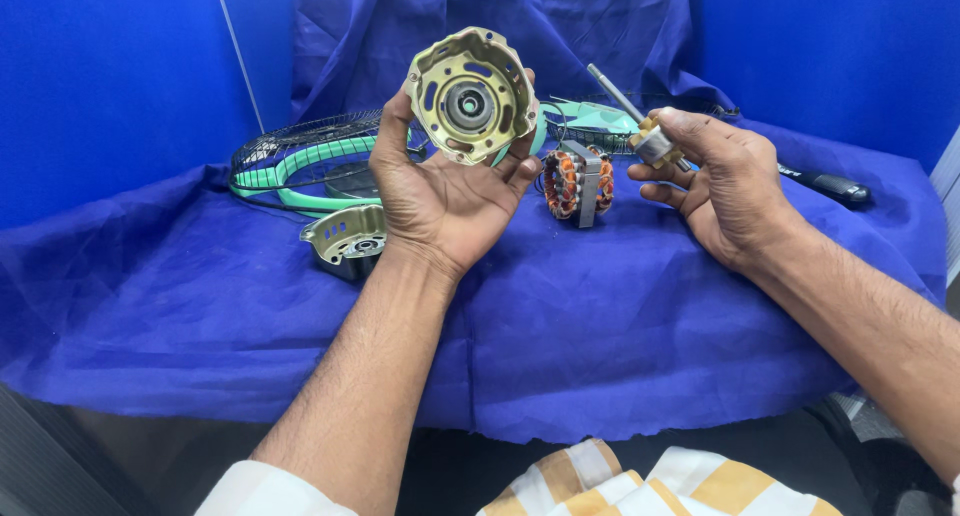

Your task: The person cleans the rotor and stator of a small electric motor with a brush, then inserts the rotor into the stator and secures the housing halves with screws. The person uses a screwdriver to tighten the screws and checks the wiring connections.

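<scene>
Motor end cover [470,96]: stamped metal, yellowish plated, slight sheen. Second cover [347,240]: same finish. Rotor shaft [615,93]: smooth bright steel. Stator [578,183]: glossy copper windings, grey laminated metal. Table cloth [560,316]: matt blue fabric, creased. Fan guard [300,146]: dark wire, green plastic rim.

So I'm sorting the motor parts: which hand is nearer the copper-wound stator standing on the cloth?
Left, narrowly. The left hand, holding the housing cover, has fingertips just left of the stator. The right hand, holding the rotor shaft, sits slightly farther right.
</scene>
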